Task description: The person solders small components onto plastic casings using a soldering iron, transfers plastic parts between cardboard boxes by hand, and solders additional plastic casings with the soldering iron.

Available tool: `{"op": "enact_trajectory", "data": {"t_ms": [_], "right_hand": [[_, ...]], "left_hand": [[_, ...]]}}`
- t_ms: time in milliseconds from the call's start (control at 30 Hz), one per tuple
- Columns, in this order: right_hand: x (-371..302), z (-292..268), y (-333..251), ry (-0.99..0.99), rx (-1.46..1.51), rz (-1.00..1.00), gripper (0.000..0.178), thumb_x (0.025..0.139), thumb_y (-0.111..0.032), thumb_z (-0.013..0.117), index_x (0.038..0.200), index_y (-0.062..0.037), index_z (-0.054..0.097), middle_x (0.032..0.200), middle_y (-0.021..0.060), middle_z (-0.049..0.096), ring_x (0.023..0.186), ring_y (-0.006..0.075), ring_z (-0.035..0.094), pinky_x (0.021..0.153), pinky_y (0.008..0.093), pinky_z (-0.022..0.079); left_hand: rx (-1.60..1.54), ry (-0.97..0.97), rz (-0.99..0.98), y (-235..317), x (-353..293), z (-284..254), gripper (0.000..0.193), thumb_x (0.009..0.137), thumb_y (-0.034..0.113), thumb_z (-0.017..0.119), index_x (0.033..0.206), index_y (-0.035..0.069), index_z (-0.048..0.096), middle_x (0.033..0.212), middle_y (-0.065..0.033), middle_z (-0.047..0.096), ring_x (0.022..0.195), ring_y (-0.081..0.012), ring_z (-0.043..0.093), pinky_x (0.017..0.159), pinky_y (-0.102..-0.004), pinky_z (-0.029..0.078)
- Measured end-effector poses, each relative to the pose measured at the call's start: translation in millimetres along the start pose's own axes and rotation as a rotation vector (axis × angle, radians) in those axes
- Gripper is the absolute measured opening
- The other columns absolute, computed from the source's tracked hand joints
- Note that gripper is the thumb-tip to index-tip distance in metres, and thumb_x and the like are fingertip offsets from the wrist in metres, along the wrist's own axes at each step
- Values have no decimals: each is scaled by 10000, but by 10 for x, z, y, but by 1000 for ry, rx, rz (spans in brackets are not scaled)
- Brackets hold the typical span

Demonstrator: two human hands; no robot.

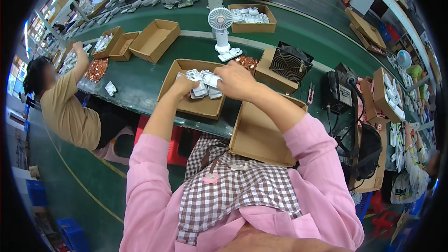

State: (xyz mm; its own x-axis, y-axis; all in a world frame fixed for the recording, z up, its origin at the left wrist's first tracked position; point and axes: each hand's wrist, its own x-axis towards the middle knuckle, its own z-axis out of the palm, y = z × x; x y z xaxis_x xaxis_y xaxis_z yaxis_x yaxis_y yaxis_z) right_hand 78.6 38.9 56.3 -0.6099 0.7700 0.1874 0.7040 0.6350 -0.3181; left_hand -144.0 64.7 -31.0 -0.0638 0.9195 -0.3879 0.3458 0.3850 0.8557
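Both my hands are over a cardboard box (198,108) on the green bench, which holds several white moulded plastic parts (214,93). My left hand (185,85) has its fingers closed on the edge of a white plastic part (193,74) at the box's middle. Reaching in from the right, my right hand (236,81) is closed on another white plastic part (211,79), close beside the first. My fingers hide portions of both parts. A second cardboard box (261,135) leans between the bench edge and my lap.
Beyond the box stand a white handheld fan (220,21) and a pile of copper-coloured pieces (246,63). A black fan (290,64), pink-handled snips (311,93) and a black power unit (339,92) are on the right. A co-worker (70,107) sits at the left, near more boxes (155,42).
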Motion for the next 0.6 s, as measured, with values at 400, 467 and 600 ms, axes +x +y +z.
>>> {"op": "enact_trajectory", "data": {"t_ms": [400,467,600], "right_hand": [[557,543,-114,-169,-293,147,152,727,-114,635,854,-47,684,893,130,693,855,277,677,708,389,541],[604,546,-131,-203,-309,155,158,726,-115,640,861,-53,693,906,126,694,864,272,678,713,383,542],[647,497,-175,-292,-292,207,198,741,-106,629,920,-63,704,963,123,693,916,270,672,740,371,542]], "left_hand": [[235,186,93,-27,-7,266,650,699,231,713,1187,-120,467,1095,-298,596,1029,-373,600,862,-402,479],[188,246,87,-20,-38,266,779,692,201,733,1267,-116,314,1110,-304,575,1045,-370,589,873,-388,474],[69,159,141,-190,95,116,824,691,143,748,1293,-92,236,1155,-262,550,1072,-323,571,885,-363,468]]}}
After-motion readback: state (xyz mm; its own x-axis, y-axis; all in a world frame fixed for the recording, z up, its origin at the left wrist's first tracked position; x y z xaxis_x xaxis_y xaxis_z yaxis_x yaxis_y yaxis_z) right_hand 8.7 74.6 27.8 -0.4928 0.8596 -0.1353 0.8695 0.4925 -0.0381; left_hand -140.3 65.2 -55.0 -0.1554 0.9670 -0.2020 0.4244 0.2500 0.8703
